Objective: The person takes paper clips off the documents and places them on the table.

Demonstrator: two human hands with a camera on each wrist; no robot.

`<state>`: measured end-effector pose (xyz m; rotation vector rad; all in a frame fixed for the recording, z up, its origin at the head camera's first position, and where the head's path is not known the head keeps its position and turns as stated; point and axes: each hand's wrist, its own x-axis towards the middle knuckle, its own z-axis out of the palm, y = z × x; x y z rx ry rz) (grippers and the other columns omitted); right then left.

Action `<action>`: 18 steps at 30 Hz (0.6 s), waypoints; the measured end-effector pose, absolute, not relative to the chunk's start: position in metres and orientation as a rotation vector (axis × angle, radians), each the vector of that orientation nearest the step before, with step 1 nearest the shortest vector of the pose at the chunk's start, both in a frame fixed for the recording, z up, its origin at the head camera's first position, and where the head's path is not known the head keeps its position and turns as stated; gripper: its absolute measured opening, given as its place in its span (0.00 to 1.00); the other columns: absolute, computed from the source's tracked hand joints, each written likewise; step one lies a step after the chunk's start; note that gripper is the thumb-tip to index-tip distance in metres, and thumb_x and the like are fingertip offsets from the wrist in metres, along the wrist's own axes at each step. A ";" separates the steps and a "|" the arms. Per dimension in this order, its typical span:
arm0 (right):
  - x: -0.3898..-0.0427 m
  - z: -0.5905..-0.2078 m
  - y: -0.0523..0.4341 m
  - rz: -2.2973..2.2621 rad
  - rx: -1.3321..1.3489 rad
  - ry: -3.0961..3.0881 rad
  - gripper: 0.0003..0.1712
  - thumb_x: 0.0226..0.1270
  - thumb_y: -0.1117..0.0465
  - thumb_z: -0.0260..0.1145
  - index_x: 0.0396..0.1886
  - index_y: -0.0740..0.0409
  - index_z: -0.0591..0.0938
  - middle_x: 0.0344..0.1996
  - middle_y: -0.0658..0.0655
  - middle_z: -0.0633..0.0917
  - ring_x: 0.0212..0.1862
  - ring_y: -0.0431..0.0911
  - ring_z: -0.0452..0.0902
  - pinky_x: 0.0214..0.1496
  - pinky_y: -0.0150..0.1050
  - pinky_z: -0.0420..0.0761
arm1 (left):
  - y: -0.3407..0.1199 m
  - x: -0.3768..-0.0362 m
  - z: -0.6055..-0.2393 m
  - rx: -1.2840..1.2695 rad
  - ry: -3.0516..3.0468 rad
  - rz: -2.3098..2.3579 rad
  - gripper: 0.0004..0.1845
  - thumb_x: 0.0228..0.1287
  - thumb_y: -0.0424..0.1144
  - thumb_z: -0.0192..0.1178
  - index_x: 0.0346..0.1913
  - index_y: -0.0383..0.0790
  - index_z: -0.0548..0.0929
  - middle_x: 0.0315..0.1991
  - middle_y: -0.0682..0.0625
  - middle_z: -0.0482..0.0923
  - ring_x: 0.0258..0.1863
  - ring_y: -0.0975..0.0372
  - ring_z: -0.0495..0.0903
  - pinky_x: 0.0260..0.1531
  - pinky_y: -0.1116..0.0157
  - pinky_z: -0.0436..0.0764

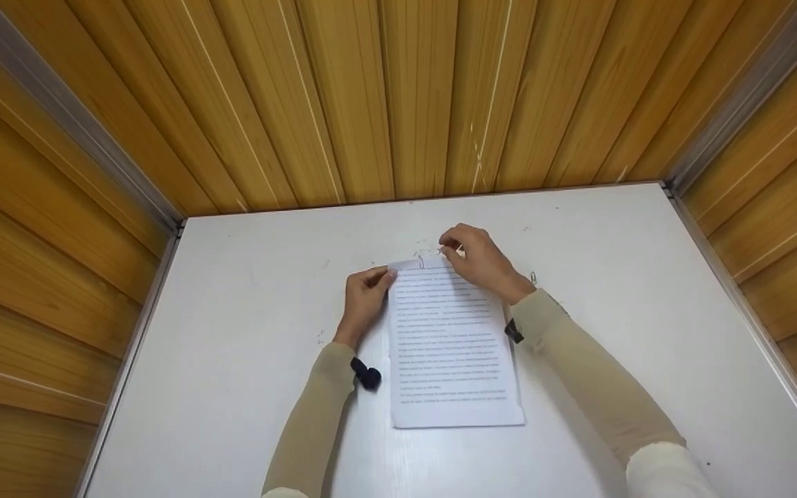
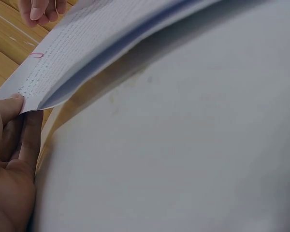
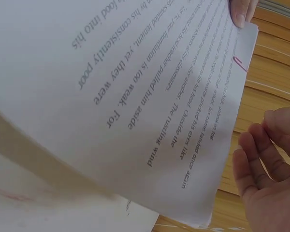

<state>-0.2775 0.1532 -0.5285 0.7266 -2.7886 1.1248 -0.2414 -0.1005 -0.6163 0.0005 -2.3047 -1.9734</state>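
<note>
The sheaf of printed sheets (image 1: 450,339) lies on the white surface (image 1: 246,318), lengthwise away from the person, its far end lifted off the surface. Judged light, limp and easily creased; best held at the far corners, where a pink paper clip (image 3: 239,63) already sits on the edge. The left hand (image 1: 364,299) pinches the far left corner between thumb and fingers. The right hand (image 1: 479,261) hovers at the far right edge, fingers loosely curled, apparently gripping nothing.
</note>
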 end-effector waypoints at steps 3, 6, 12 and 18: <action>-0.276 -0.531 0.146 1.088 0.776 -2.777 0.09 0.80 0.64 0.65 0.52 0.61 0.87 0.47 0.59 0.87 0.52 0.53 0.84 0.59 0.49 0.83 | -0.101 -0.242 -0.616 -0.008 -2.298 -1.990 0.12 0.74 0.37 0.69 0.54 0.35 0.91 0.48 0.41 0.92 0.43 0.58 0.87 0.45 0.71 0.81; -0.275 -0.536 0.138 1.053 0.826 -2.762 0.10 0.79 0.65 0.66 0.53 0.62 0.87 0.48 0.59 0.87 0.52 0.53 0.84 0.60 0.48 0.83 | -0.102 -0.241 -0.616 -0.020 -2.299 -1.996 0.12 0.75 0.36 0.69 0.54 0.34 0.91 0.48 0.41 0.92 0.43 0.58 0.87 0.45 0.70 0.82; -0.273 -0.544 0.125 1.012 0.885 -2.754 0.10 0.78 0.66 0.67 0.53 0.62 0.88 0.49 0.59 0.88 0.54 0.53 0.84 0.62 0.48 0.83 | -0.102 -0.241 -0.618 -0.030 -2.299 -1.998 0.13 0.75 0.36 0.68 0.54 0.32 0.91 0.48 0.40 0.92 0.45 0.59 0.88 0.47 0.69 0.82; -0.273 -0.549 0.119 0.968 0.910 -2.738 0.09 0.77 0.67 0.68 0.52 0.62 0.88 0.50 0.59 0.87 0.57 0.54 0.83 0.65 0.49 0.82 | -0.102 -0.243 -0.617 -0.045 -2.295 -1.980 0.12 0.75 0.36 0.68 0.54 0.32 0.91 0.47 0.40 0.92 0.43 0.60 0.88 0.45 0.70 0.82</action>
